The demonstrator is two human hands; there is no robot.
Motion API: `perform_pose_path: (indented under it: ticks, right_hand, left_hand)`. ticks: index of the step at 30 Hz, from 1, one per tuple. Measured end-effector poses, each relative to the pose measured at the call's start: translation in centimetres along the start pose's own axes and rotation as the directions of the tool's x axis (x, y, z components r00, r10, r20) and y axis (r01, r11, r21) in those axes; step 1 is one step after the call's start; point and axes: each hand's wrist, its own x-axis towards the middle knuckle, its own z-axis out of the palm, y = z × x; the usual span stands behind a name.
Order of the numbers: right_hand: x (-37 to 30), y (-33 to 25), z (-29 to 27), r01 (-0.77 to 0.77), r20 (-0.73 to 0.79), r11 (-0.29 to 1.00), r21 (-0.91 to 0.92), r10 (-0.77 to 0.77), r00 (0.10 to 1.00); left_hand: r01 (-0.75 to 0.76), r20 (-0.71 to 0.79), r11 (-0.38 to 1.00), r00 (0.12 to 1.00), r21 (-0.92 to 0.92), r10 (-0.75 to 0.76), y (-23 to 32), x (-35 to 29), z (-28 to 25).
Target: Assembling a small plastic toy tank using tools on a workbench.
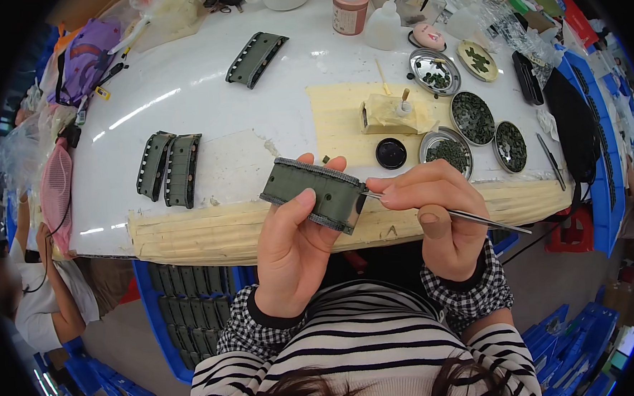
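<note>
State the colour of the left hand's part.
The part is mainly dull green, clearest in head view.

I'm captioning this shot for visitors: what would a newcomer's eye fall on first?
Probably the dark green molded piece at the center, held in the left hand, with the right hand holding metal tweezers at its right end. Next, the round dishes of small green parts on the table's right side. The purple bag at upper left also stands out.

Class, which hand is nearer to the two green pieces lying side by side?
Left. The left hand, holding another green piece, is right of the two green pieces, toward the body; the right hand, holding a metal tool, is farther right.
</note>
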Motion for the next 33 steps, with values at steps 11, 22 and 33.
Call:
perform_pose_path:
  ticks: [11, 22, 33]
  right_hand:
    - [-0.1, 0.0, 0.0, 0.028, 0.014, 0.998, -0.062, -0.027, 1.0]
    - [-0.5, 0.3, 0.1, 0.089, 0.033, 0.99, -0.105, -0.086, 0.996]
    - [-1.5, 0.4, 0.9, 0.149, -0.027, 0.981, -0.126, -0.154, 0.988]
  left_hand:
    - [-0.018, -0.015, 1.0, 1.0, 0.014, 0.018, -0.2, 0.1, 0.1]
    - [-0.034, 0.004, 0.999, 0.999, 0.018, 0.034, -0.4, -0.1, -0.1]
    - [-0.026, 0.078, 0.998, 0.996, -0.064, 0.031, -1.2, -0.1, -0.5]
